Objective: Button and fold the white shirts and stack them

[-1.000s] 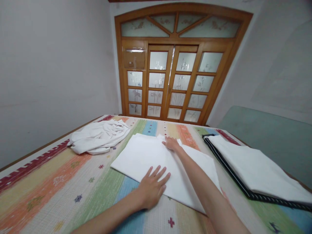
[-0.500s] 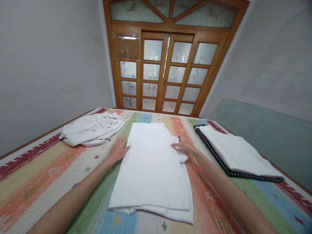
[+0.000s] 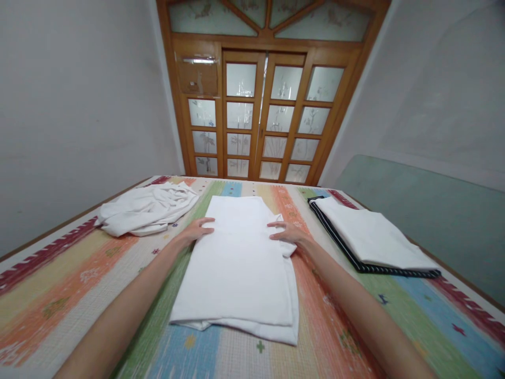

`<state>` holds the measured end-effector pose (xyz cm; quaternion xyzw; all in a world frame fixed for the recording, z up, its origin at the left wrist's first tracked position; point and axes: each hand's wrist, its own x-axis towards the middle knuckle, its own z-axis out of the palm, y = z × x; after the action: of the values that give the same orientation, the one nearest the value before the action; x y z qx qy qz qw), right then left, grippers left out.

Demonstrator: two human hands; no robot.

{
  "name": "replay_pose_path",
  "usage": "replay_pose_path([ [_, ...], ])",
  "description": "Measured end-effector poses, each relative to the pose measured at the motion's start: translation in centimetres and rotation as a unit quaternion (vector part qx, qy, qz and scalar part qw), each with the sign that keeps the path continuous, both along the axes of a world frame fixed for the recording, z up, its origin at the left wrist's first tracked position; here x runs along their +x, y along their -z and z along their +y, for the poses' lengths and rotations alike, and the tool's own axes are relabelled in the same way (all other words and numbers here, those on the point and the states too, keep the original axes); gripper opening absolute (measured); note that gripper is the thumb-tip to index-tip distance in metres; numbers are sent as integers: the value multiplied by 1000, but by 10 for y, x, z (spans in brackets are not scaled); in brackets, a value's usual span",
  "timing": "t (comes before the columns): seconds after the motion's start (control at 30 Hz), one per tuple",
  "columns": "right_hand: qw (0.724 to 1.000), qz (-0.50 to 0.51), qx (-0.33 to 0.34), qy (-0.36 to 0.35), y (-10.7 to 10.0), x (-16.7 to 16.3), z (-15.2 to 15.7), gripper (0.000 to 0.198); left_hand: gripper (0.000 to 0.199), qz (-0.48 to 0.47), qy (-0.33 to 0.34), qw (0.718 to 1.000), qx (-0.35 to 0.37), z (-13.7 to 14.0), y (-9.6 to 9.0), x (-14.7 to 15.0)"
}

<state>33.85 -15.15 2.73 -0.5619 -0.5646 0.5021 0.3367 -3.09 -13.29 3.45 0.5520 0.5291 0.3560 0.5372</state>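
A folded white garment (image 3: 236,273), apparently a shirt, lies lengthwise on the striped bedspread. A small sleeve-like flap sticks out on its right side, and its lower layers show past the near edge. My left hand (image 3: 197,230) rests at the garment's left edge, with thumb and fingers apart and their tips over the fabric. On the opposite edge, by the flap, my right hand (image 3: 291,233) touches the cloth with fingers stretched inward and thumb apart. Neither hand visibly grips any fabric.
A crumpled white cloth (image 3: 148,208) lies at the left. To the right, a folded white cloth (image 3: 374,234) sits on a black striped one (image 3: 402,272). Multicoloured stripes pattern the bedspread (image 3: 94,273). Beyond it stands a wooden glass-paned door (image 3: 262,113); a pale green panel (image 3: 418,195) stands right.
My left hand has gone from lying spread along the edge to reaching its fingertips over it. My right hand has moved inward over the fabric. The view has shifted slightly.
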Motion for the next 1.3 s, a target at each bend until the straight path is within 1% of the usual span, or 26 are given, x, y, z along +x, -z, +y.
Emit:
replay_pose_path([
  [0.07,1000,25,-8,10,1,0,3,61,86,-6,-1,1000,2,-2,-1,-1],
  [0.17,995,98,-6,34,-2,2,-1,61,87,-32,2,999,1,-5,-9,-4],
  [0.27,989,142,2,45,-14,6,-7,65,82,-26,32,999,21,-8,-23,-7],
  [0.33,990,133,18,37,-25,9,-11,70,78,-1,49,997,55,-9,-35,-9],
  [0.4,994,98,41,28,-36,11,-14,73,71,46,51,993,99,-10,-45,-9],
  [0.43,996,70,57,28,-40,11,-15,71,66,76,49,988,126,-11,-50,-9],
  [0.53,990,-32,130,51,-48,10,-15,56,48,182,30,959,217,-14,-62,-5],
  [0.63,970,-101,208,82,-50,8,-15,42,35,277,-1,915,294,-21,-70,0],
  [0.7,957,-136,241,91,-51,8,-16,36,30,316,-14,888,332,-26,-73,2],
  [0.77,939,-180,274,103,-53,9,-18,32,27,337,-16,868,363,-30,-76,2],
  [0.87,897,-234,345,145,-61,13,-24,26,28,335,-20,852,402,-34,-81,-1],
  [0.93,872,-244,391,164,-70,17,-29,21,34,310,-23,850,426,-37,-87,-3],
  [0.97,867,-240,407,160,-76,19,-33,19,37,294,-22,850,437,-40,-91,-4],
  [1.0,868,-230,417,142,-82,21,-38,18,40,278,-19,851,446,-43,-96,-6],
  [1.07,885,-191,417,83,-96,25,-50,20,41,256,-3,858,446,-52,-107,-8],
  [1.13,907,-149,391,37,-111,29,-64,26,43,241,10,875,421,-62,-120,-9],
  [1.2,926,-118,355,45,-129,33,-79,33,45,214,5,894,392,-73,-135,-10],
  [1.3,940,-65,325,80,-154,38,-92,42,49,120,-20,921,369,-79,-155,-7],
])
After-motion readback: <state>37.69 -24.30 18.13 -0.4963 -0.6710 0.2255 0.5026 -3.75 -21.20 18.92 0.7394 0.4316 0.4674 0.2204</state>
